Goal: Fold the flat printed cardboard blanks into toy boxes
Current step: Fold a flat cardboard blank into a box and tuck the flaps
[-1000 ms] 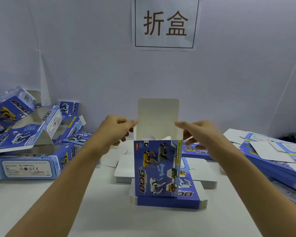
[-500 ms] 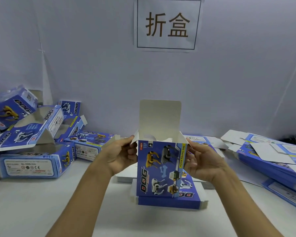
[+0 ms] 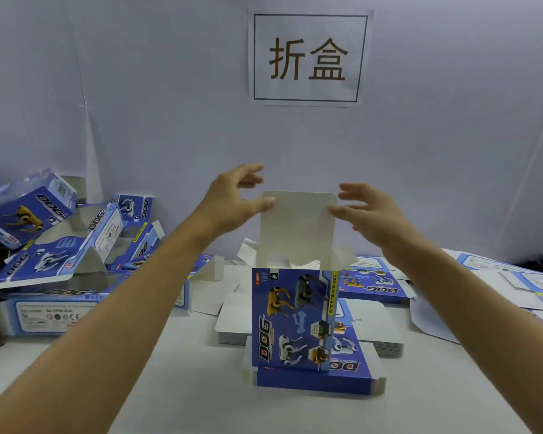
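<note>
A blue printed "DOG" toy box [image 3: 290, 321] stands upright on a stack of flat blanks [image 3: 314, 382] at the table's middle. Its top is open: the white lid flap [image 3: 298, 227] points straight up and two small side flaps splay outward. My left hand [image 3: 229, 202] is at the lid flap's upper left corner, thumb tip touching the edge, fingers spread above it. At the upper right corner is my right hand [image 3: 373, 214], thumb against the edge and fingers extended beside it. Neither hand closes round the flap.
Folded blue boxes [image 3: 54, 245] lie piled at the left of the white table [image 3: 170, 386]. More flat blanks [image 3: 373, 286] lie behind the box and spread to the right edge [image 3: 514, 277]. A paper sign [image 3: 309, 57] hangs on the wall behind.
Both hands have let go of the box's sides and risen to the top corners of the upright lid flap. The box stands in the same place.
</note>
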